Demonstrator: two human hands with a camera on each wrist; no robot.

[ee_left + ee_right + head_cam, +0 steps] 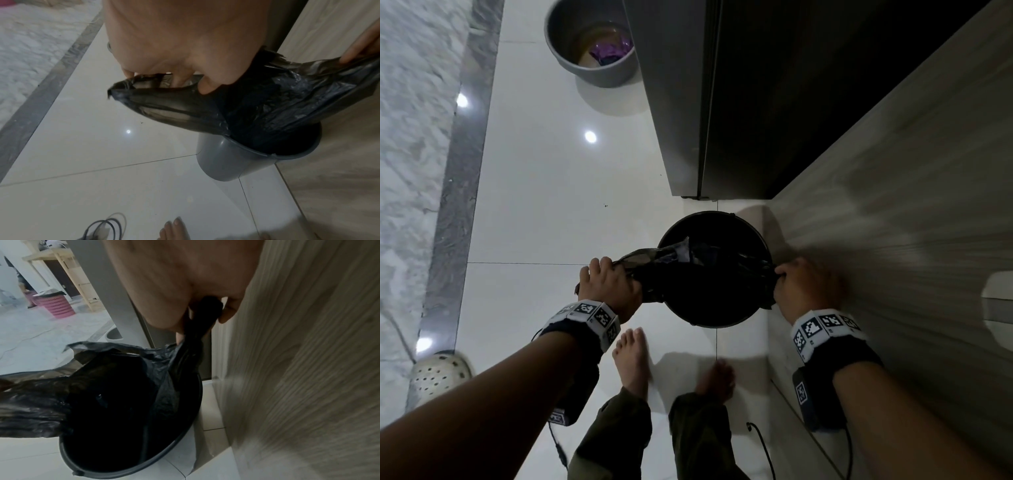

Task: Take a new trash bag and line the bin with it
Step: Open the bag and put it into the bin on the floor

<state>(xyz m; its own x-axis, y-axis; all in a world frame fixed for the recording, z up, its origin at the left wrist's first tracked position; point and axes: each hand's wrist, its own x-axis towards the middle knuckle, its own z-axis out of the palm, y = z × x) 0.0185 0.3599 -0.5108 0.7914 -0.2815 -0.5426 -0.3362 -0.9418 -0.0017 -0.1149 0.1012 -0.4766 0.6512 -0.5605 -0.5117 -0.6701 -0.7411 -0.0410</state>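
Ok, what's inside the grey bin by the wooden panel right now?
The lower part of the black trash bag hangs inside the grey bin, its mouth held above the rim by the left hand and right hand. The bin's bottom is hidden by the bag.

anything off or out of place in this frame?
Nothing damaged or spilled. The trash bag hangs into the grey bin, but its mouth isn't over the rim yet; left hand and right hand grip opposite edges. A few dark specks dot the floor.

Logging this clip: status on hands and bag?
Left hand, right hand grip thin black plastic trash bag. Body inside round grey bin, mouth not over rim. Nothing blocking.
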